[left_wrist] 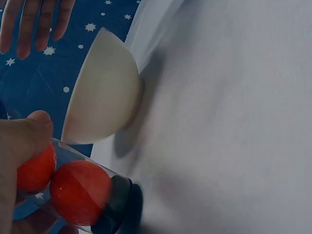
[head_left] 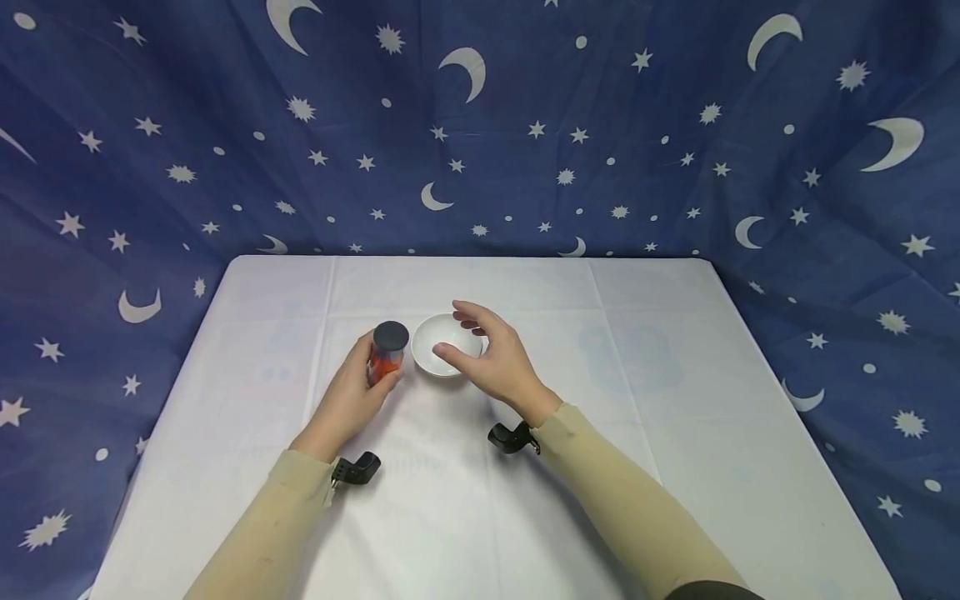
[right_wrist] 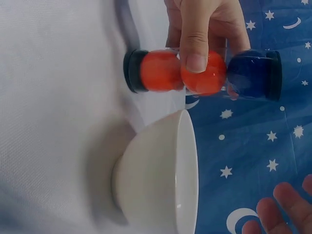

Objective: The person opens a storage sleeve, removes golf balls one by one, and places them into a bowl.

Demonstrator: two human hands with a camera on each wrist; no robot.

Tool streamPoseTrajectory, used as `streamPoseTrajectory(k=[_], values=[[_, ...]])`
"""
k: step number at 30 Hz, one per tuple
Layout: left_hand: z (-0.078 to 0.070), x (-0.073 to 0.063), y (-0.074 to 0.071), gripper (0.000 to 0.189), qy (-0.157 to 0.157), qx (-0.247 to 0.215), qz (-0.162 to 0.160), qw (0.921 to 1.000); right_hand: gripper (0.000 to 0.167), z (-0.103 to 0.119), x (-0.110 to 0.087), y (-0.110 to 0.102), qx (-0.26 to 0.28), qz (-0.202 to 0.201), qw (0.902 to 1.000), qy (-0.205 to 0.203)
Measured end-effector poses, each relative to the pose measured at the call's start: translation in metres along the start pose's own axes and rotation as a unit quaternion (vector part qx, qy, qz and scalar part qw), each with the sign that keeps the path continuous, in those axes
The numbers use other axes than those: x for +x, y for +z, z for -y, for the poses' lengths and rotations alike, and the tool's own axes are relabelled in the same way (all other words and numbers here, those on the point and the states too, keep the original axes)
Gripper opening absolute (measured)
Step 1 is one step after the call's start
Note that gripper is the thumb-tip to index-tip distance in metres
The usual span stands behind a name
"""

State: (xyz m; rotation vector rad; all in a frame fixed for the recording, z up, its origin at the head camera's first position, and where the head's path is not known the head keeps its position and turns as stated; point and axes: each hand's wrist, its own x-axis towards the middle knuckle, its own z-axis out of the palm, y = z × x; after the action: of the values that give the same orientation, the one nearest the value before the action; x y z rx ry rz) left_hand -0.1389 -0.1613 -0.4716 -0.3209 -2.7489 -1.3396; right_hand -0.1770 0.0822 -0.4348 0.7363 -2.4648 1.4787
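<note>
In the head view, my left hand (head_left: 347, 403) grips an upright clear tube with a dark cap (head_left: 391, 335), just left of a white bowl (head_left: 429, 346). Through the tube's wall in the right wrist view I see two orange balls (right_wrist: 162, 70) and a dark blue ball (right_wrist: 248, 74) in a row, with a dark cap at each end. The tube's lower cap (left_wrist: 114, 204) is close to the tabletop. My right hand (head_left: 502, 362) hovers at the bowl's right side, fingers spread and gently bent, holding nothing. Part of the bowl's rim is hidden behind it.
A white cloth (head_left: 420, 517) covers the table. Behind and at both sides hangs a dark blue curtain (head_left: 517, 200) with white moons and stars. Small black wrist cameras (head_left: 358, 468) are strapped to both forearms. A dark rounded object (head_left: 712, 591) shows at the bottom edge.
</note>
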Motion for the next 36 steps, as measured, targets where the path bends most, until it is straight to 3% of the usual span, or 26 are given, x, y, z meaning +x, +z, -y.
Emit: streamPoseTrajectory(k=[13, 19, 36], values=[[-0.023, -0.003, 0.005, 0.065, 0.061, 0.054, 0.004, 0.9967, 0.061, 0.009, -0.003, -0.001, 0.013, 0.037, 0.9983, -0.043], [-0.031, -0.004, 0.006, 0.066, 0.065, 0.067, 0.006, 0.9956, 0.056, 0.006, -0.006, 0.000, 0.025, 0.053, 0.9973, -0.044], [-0.044, -0.004, 0.007, 0.066, 0.095, 0.096, 0.005, 0.9908, 0.044, -0.001, -0.012, -0.004, 0.028, 0.033, 0.9968, -0.067]])
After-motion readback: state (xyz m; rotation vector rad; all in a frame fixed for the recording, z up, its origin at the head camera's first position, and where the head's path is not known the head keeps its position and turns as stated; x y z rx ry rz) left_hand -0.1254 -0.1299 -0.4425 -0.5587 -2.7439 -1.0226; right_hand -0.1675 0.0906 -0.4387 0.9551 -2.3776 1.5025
